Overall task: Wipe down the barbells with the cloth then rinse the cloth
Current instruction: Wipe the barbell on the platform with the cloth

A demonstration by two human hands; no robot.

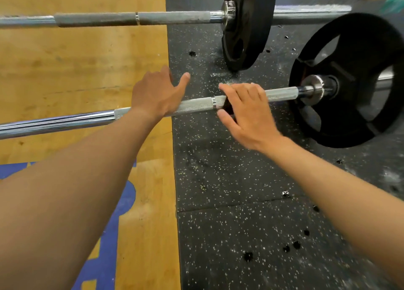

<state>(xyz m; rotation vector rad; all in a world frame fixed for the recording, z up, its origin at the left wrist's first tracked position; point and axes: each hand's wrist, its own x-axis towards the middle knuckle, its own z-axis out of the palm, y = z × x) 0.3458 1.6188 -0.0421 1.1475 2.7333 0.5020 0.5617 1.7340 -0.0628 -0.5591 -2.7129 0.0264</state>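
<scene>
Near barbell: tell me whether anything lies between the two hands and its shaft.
Nothing visible does. The left hand and the right hand are open right over the near barbell, on its knurled part beside the black plate. No cloth shows in either hand, and none is clearly in view.

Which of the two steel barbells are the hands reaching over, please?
The nearer steel barbell, with both the left hand and right hand over its knurled shaft; the farther steel barbell lies beyond, untouched.

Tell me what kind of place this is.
Most likely a gym's weightlifting area: two steel barbells with knurled shafts, loaded with black round weight plates, lie across a speckled black rubber floor mat beside a wooden platform.
</scene>
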